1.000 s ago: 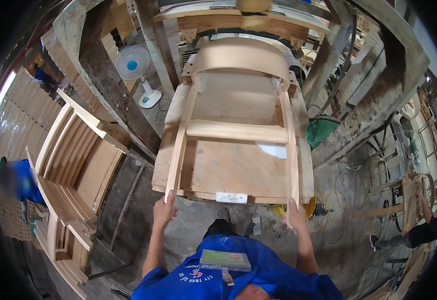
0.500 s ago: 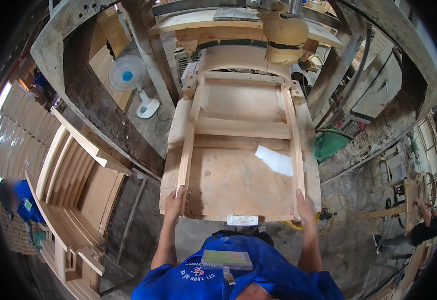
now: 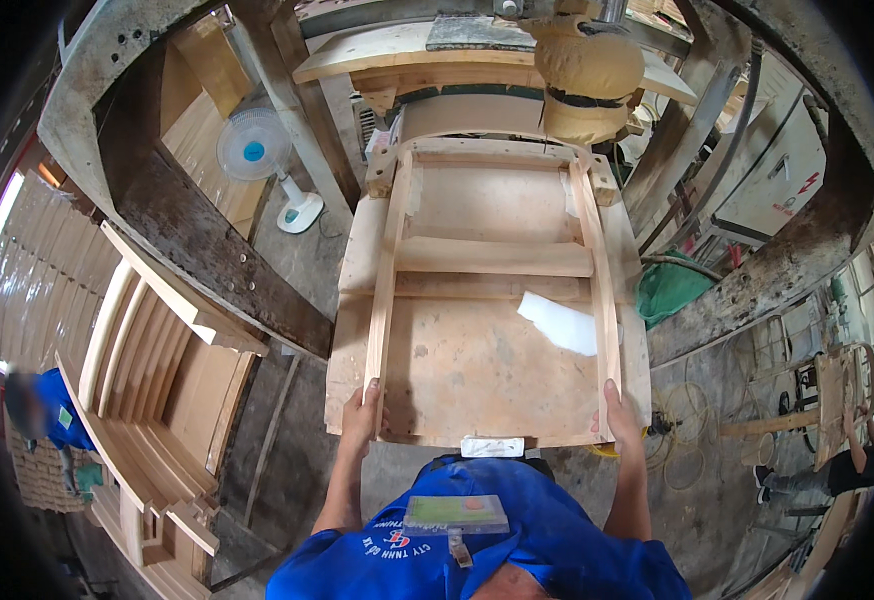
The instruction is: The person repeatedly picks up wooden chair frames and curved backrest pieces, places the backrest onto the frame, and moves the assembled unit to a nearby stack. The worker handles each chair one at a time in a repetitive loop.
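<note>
A pale wooden frame [image 3: 497,257], with two long side rails and crossbars, lies over a wooden board [image 3: 477,385] in front of me. It looks like a chair back. My left hand [image 3: 360,412] is closed round the near end of its left rail. Round the near end of the right rail is my right hand [image 3: 621,412], also closed. At the far end the frame fits between two small wooden blocks [image 3: 381,172]. A torn white sheet [image 3: 560,323] lies on the board beside the right rail, touching or partly under it.
Steel machine beams [image 3: 227,240] flank the board. A tan padded machine part [image 3: 587,75] hangs over its far right corner. Curved wooden parts [image 3: 147,370] are stacked at left, near a fan [image 3: 255,145]. A green net bag [image 3: 672,288] hangs at right; other people work at both sides.
The whole scene has shifted slightly to the right in view. Both hands keep their hold on the rails, and the frame stays in nearly the same place on the board.
</note>
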Available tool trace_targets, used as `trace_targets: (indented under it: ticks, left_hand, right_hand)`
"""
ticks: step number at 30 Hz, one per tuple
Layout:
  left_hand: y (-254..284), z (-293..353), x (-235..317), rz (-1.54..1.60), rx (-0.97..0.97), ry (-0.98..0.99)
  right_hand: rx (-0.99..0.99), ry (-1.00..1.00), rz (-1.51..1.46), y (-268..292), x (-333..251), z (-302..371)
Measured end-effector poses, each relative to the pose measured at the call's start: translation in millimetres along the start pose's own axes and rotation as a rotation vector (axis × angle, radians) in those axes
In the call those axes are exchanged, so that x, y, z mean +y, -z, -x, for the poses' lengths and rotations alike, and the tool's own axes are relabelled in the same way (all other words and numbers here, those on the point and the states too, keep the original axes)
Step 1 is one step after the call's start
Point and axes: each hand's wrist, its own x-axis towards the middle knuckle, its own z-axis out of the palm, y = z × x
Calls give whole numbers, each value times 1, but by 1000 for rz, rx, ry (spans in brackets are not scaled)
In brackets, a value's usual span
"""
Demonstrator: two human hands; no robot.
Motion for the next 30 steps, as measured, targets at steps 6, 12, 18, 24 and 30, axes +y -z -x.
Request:
trace_targets:
  ticks: [6,12,18,24,30]
  left_hand:
    - [-2,4,2,-14,3,-18]
    - [-5,3,0,-21,16,-21]
    - [-8,3,1,-11,56,-12]
    - [-13,10,8,-43,46,-37]
    - [-15,10,7,-18,48,-49]
  right_hand:
    - [2,-10,-1,0,-2,1]
    - [-26,-4,-44,3,-3,2]
    - [-29,22,-36,5,-3,1]
    - [-25,71,-84,3,4,-4]
    - [-80,81,-146,3,9,-6]
